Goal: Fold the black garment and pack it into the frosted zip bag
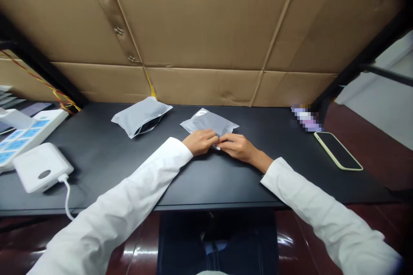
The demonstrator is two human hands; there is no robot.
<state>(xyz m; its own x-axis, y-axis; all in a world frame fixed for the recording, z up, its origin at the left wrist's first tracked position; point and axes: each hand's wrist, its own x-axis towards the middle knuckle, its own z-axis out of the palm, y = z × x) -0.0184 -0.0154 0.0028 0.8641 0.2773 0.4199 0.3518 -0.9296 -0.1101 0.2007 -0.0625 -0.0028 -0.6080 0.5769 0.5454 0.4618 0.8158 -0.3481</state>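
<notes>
The left hand [202,142] is curled with its fingers closed on the near edge of a frosted plastic pouch [214,121], and the right hand [237,146] pinches the same edge, fingertips drawn together just beside the left's. That pouch lies on the desk [206,180] right beyond both hands. Work on its edge looks underway; whether the edge is sealed I cannot tell, since the fingers cover it. The pouch is greyish, translucent and slightly puffed, with a shiny bright patch at its far corner. Beyond and left of the left hand, a second frosted pouch [138,114] gapes at its mouth, so that one is unclosed. Well right of the right hand lies a smartphone [338,151].
</notes>
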